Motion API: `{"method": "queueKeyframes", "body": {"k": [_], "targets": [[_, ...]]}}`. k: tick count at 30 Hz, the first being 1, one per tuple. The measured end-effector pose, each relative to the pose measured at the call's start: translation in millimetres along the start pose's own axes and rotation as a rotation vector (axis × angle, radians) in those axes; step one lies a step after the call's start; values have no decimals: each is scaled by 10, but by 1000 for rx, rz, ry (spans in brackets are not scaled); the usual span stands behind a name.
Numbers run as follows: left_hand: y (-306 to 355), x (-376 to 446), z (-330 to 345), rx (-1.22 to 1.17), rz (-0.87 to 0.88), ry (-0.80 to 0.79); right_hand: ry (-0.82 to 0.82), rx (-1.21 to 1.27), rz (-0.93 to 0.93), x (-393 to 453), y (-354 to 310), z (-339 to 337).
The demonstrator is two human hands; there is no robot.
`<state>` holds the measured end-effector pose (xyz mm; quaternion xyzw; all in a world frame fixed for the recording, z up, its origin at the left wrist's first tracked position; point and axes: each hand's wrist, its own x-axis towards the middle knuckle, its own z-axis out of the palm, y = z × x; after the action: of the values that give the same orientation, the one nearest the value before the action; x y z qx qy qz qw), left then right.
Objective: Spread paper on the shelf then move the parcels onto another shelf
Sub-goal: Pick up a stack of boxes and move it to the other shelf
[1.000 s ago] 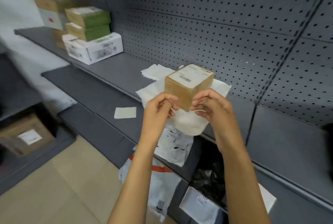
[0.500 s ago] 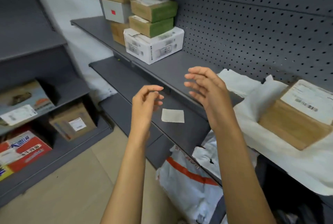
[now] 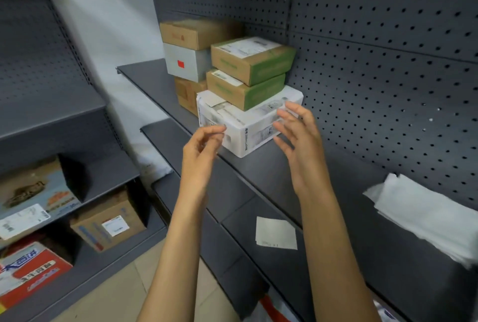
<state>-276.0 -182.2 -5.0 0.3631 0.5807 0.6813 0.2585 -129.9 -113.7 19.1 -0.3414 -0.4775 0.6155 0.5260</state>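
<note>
A stack of parcels stands at the left end of the grey shelf (image 3: 263, 169). A white box (image 3: 248, 125) lies at the bottom, with two green-sided cardboard boxes (image 3: 253, 60) (image 3: 243, 88) on top. Behind them sit a brown box (image 3: 194, 33), a grey box with a red sticker (image 3: 186, 63) and another brown box (image 3: 187, 94). My left hand (image 3: 201, 145) and my right hand (image 3: 297, 132) hover empty just in front of the white box, fingers apart. White paper (image 3: 424, 213) is spread on the shelf at the right edge.
A loose label slip (image 3: 275, 236) lies on the lower grey shelf. Pegboard (image 3: 388, 63) backs the shelves. The unit on the left holds several cardboard boxes (image 3: 108, 223) and a red-and-white carton (image 3: 31, 272). Tiled floor shows below.
The brown parcel I held a second ago was set on the white paper. My view and both empty hands have swung left toward the stack of parcels.
</note>
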Motion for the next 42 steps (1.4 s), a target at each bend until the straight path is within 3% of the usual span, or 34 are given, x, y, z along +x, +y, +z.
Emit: {"method": "queueKeyframes", "body": {"k": [5,16,22,30,42], "targets": [[-89,587,20,-40,20,33,-12,-37,31,495,205,189],[-153,1873,157,-189,82,33,198,-28,-42,1379,220,499],[-131,2426,40,-118,78,-111,287,-23,-107,1686,293,962],[-154,2882,4,-83,15,-445,416,-91,-217,1870,416,1285],[-186,2959,17,-177,34,-539,562,-126,-138,1846,638,1396]]}}
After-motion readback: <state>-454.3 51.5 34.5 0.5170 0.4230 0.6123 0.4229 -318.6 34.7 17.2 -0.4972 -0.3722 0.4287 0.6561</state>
